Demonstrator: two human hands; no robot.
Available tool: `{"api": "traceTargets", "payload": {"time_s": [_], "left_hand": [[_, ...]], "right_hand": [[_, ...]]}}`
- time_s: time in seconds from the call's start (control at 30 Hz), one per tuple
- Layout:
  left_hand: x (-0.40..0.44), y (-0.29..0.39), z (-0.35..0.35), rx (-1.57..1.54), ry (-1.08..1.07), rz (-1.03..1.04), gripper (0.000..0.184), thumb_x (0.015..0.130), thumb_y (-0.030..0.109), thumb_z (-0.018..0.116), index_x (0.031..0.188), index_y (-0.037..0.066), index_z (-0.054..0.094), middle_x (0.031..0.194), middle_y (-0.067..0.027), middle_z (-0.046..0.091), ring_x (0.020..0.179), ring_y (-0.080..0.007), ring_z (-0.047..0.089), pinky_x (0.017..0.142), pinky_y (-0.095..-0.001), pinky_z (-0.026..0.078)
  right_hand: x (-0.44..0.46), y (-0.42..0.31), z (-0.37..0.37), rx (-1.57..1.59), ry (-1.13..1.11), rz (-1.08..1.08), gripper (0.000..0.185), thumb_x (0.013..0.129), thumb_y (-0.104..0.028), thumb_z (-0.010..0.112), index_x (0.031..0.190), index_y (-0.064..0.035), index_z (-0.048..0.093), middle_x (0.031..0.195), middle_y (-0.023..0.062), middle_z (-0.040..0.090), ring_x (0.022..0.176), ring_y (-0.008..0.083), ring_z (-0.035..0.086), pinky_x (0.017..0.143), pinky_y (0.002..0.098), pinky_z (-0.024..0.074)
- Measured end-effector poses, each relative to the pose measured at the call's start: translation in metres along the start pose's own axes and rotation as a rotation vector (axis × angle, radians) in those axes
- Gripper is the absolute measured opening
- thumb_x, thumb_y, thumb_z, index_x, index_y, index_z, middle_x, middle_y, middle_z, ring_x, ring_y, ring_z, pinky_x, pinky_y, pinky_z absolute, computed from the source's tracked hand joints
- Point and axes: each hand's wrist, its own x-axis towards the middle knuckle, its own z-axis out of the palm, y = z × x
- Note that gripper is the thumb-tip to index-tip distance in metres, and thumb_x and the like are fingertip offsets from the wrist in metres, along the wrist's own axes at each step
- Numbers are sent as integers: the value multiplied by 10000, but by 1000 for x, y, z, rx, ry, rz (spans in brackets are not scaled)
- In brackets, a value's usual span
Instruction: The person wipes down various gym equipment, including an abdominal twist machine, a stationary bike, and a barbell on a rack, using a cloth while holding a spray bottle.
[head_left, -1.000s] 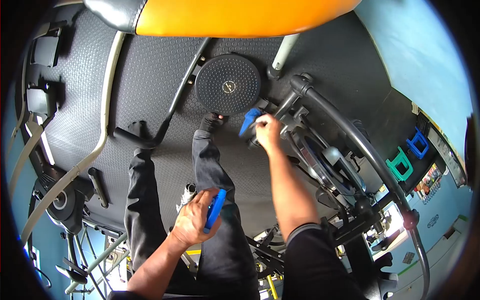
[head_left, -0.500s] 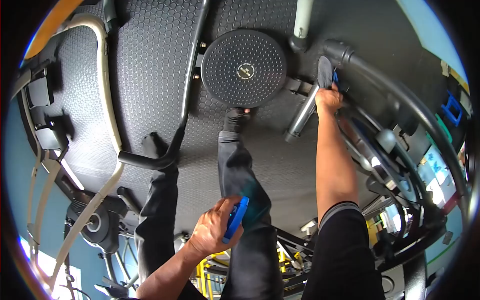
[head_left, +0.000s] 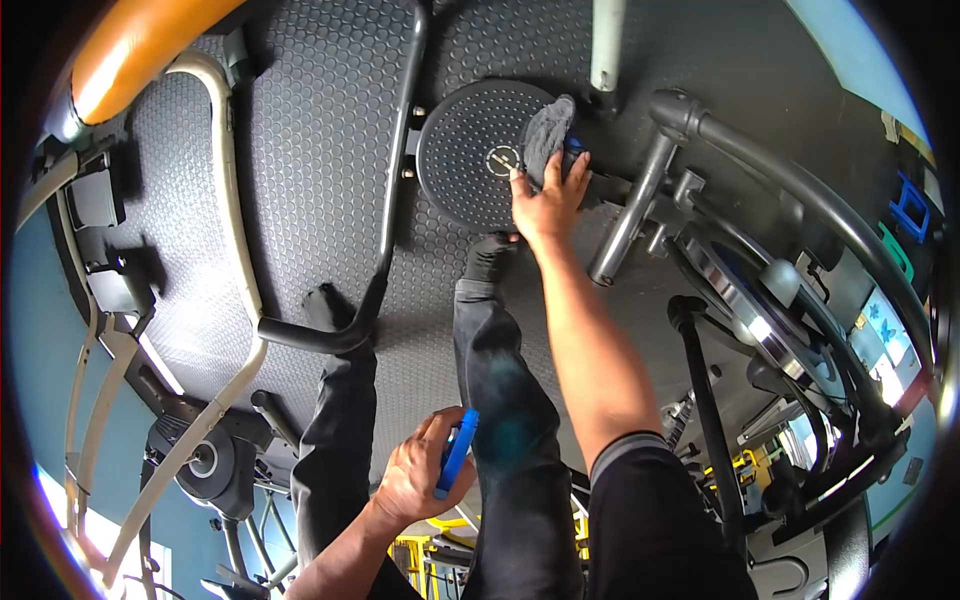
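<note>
My right hand (head_left: 550,208) presses a grey cloth (head_left: 549,132) onto the right part of a round black studded disc (head_left: 460,150). Its fingers are spread over the cloth's lower end, beside a small dark-blue patch. In my left hand (head_left: 418,468), low in front of my legs, is what looks like a blue spray bottle (head_left: 458,455). Only its blue upper part shows; the fingers and palm hide the rest. A dark-covered foot (head_left: 488,256) is by the disc's near edge.
A curved black bar (head_left: 392,180) rises left of the disc, with a cream tube frame (head_left: 232,200) farther left. Black machine tubing (head_left: 800,180) and a shiny flywheel (head_left: 750,310) stand at the right. Studded rubber matting (head_left: 310,120) covers the floor.
My right hand has moved left with the grey cloth, from the metal post beside the disc onto the disc. My left hand still holds the blue bottle, slightly lower. The view has shifted a little.
</note>
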Motion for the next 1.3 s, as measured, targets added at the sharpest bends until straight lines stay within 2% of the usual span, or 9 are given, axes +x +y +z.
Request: {"api": "traceTargets", "payload": {"time_s": [0.07,0.2,0.3,0.47,0.8,0.9,1.1,1.2,1.3], "left_hand": [[2,-11,-1,-26,-51,-59,557,738,106,648,1244,-14,448,1081,-211,589,934,-389,624,793,-427,527],[7,-26,3,-117,-40,-138,544,737,106,642,1236,-19,464,1003,-236,600,863,-403,630,772,-439,517],[11,-38,2,-90,3,-63,546,733,131,646,1226,-24,469,987,-245,601,858,-407,630,772,-458,513],[27,-46,-6,-48,74,-84,499,725,133,632,1182,-16,497,973,-237,610,836,-411,627,764,-463,513],[34,-34,-25,-56,84,-180,468,725,188,659,1113,-21,504,931,-245,620,842,-422,630,772,-480,518],[27,-40,-33,-70,79,-129,480,727,193,663,1125,-22,501,961,-241,617,851,-419,629,769,-481,518],[22,-47,-53,-55,19,-197,547,725,133,667,1216,-10,472,1103,-218,585,920,-401,640,813,-446,540],[25,-46,-51,-70,-1,-229,552,724,136,666,1217,-14,466,1103,-219,586,933,-392,638,819,-443,536],[28,-43,-48,-27,6,-193,554,722,134,661,1215,-22,461,1101,-222,585,946,-388,633,831,-442,529]], "right_hand": [[-24,-22,2,-41,-64,76,655,820,-399,663,1354,-101,428,1521,241,222,1367,468,277,927,683,381],[-88,-12,-2,-36,-336,40,519,838,-385,636,1262,-148,453,1522,163,284,1409,382,257,1014,715,264],[-57,2,-8,-123,-200,109,481,881,-406,577,1246,-118,455,1511,146,323,1429,348,228,1059,735,113],[35,6,-35,-2,-262,504,568,935,-444,507,1215,50,489,1199,326,552,1135,469,529,971,455,425],[-43,6,-43,417,28,670,682,912,-475,564,1282,87,454,1284,312,506,1195,430,496,1012,440,394],[-24,12,-26,110,71,547,650,899,-453,590,1238,90,479,1248,292,528,1164,420,516,1000,432,407],[59,-49,18,317,31,258,561,866,-396,641,1255,-34,463,1360,223,459,1223,381,478,1024,429,383],[13,-87,36,112,36,-209,420,878,-361,605,1181,-93,493,1436,255,377,1368,442,290,1020,686,248],[-62,-79,24,30,-213,-581,291,867,-311,611,1100,-151,541,1473,175,378,1396,396,280,1071,682,168]]}}
